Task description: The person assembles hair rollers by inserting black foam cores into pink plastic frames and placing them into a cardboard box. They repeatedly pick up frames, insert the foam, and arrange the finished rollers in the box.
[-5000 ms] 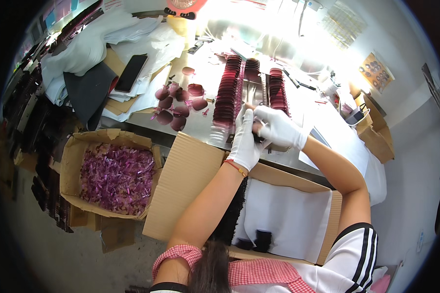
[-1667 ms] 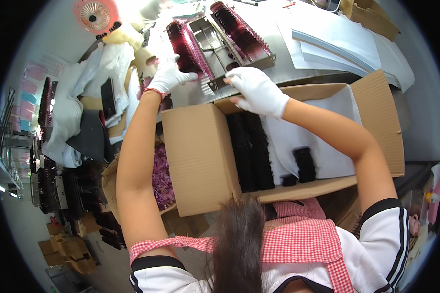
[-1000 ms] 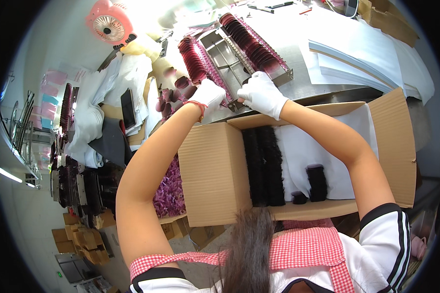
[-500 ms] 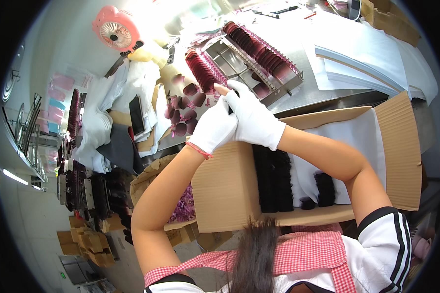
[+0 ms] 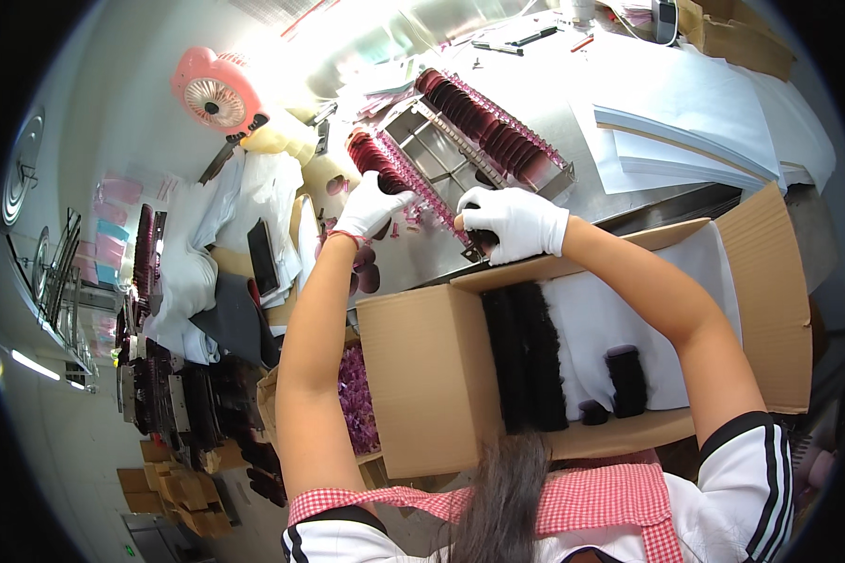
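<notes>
Bends the fingers of the white-gloved left hand (image 5: 368, 208) over the near end of the left lens row (image 5: 374, 155); because of hidden fingertips, cannot tell about a grasp on any lens. Curves the fingers of the right hand (image 5: 523, 223), also in white, around a dark piece (image 5: 483, 240), partly covered, just beside the near end of the metal rack (image 5: 454, 141); cannot tell about a firm hold there. Has the right lens row (image 5: 483, 122) along the other side of the rack, on the table (image 5: 408, 267). Has loose lenses (image 5: 368, 274) near the left hand, and a phone (image 5: 264, 255) farther left. Reaches with the right forearm across an open carton (image 5: 427, 375), with black strips (image 5: 526, 357) and a white sheet (image 5: 582, 328) inside.
</notes>
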Tool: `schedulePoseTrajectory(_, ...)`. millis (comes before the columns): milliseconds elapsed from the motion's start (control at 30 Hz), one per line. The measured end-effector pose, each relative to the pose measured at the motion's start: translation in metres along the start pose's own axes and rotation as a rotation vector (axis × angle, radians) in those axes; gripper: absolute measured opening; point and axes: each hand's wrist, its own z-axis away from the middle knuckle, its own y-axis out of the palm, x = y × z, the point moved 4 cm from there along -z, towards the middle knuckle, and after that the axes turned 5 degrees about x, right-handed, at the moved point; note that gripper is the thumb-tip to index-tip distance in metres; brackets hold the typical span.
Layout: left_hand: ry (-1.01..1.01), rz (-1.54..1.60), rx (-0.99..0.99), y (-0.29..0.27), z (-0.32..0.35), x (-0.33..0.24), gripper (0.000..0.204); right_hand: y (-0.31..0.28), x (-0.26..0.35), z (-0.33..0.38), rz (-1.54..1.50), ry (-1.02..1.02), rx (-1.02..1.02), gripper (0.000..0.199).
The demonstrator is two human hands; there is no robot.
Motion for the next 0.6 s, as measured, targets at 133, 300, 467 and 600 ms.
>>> schedulePoseTrajectory(133,-0.016,0.076,-0.006,0.01,-0.002,-0.013,0.051,0.001,-0.006,0.002,0.011,0.018,0.022,0.046)
schedulePoseTrajectory(300,-0.284,0.482,0.068,0.018,0.004,-0.04,0.029,0.0,-0.005,-0.001,-0.025,0.016,0.018,0.047)
schedulePoseTrajectory(467,-0.096,-0.514,-0.114,-0.013,0.019,-0.074,0.034,-0.007,-0.006,-0.008,-0.28,0.033,-0.276,0.041)
schedulePoseTrajectory(600,-0.118,-0.045,0.019,-0.02,0.058,-0.075,0.028,-0.013,0.001,-0.013,-0.457,0.129,-0.438,0.046)
